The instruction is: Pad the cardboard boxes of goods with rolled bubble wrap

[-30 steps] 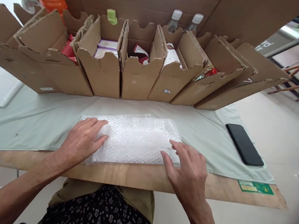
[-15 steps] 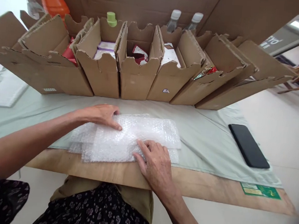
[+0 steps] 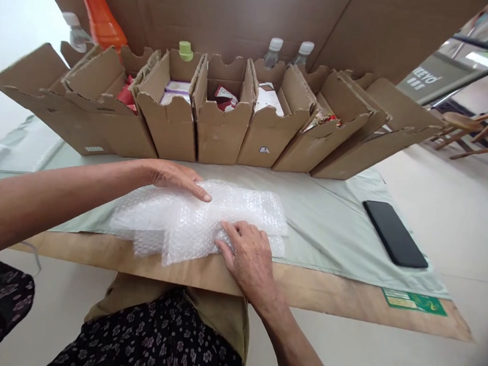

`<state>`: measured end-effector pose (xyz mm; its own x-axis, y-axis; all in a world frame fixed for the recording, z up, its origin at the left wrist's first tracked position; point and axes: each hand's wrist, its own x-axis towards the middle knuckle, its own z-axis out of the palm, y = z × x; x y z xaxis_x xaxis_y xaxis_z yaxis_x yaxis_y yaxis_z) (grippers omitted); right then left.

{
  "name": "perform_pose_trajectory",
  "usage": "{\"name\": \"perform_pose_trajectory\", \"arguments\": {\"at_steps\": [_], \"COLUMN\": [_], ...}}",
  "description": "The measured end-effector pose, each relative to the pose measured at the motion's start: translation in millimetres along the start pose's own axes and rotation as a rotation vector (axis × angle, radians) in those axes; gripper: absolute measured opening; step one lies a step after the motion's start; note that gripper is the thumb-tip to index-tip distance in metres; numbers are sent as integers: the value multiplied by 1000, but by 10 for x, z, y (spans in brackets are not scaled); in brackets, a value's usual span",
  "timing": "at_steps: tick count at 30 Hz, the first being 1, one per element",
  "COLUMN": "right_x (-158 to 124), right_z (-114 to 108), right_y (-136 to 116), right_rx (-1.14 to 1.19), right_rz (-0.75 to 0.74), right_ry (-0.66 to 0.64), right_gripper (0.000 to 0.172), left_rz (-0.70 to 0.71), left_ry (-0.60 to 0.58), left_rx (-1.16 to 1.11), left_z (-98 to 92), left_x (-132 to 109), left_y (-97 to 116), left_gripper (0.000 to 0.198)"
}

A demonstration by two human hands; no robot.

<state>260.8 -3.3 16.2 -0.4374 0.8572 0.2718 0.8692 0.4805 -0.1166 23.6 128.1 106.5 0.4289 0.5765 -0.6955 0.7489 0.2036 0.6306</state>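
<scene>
A stack of white bubble wrap sheets [image 3: 189, 218] lies on the pale green cloth [image 3: 330, 224] near the table's front edge. My left hand [image 3: 176, 176] rests flat on the far side of the stack, fingers stretched out and pointing right. My right hand [image 3: 249, 252] presses on the near right part, fingers spread on the wrap. The top sheet is skewed to the left, its near corner hanging over the wooden edge [image 3: 303, 285].
A row of open cardboard bins [image 3: 218, 129] with packets stands behind the wrap, with bottles [image 3: 99, 13] behind them. A black phone [image 3: 394, 233] lies on the cloth at the right. A green sticker [image 3: 413, 301] marks the table edge. Wooden chairs stand far right.
My left hand moved from the stack's left end to its far side. My right hand slid left onto the near part. The top sheet has shifted left and askew.
</scene>
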Motion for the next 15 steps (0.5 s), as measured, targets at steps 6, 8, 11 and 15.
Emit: {"name": "perform_pose_trajectory", "arguments": {"at_steps": [6,8,11,15], "right_x": [7,-5,-48,-161], "right_z": [5,-15,-96,-235], "right_y": [-18,-22,-11,35], "right_rx": [-38,-35,32,184], "right_rz": [-10,-20,-61,-92], "right_ry": [0,16,97,384], "right_gripper": [33,33,33,22], "left_rz": [-88,-52,17,177], "left_ry": [30,48,47,124], "left_rx": [23,4,-42,-70], "left_z": [176,244,316,312], "left_x": [156,161,63,-273], "left_y": [-82,-116,-175,-341], "left_gripper": [41,35,32,30]}}
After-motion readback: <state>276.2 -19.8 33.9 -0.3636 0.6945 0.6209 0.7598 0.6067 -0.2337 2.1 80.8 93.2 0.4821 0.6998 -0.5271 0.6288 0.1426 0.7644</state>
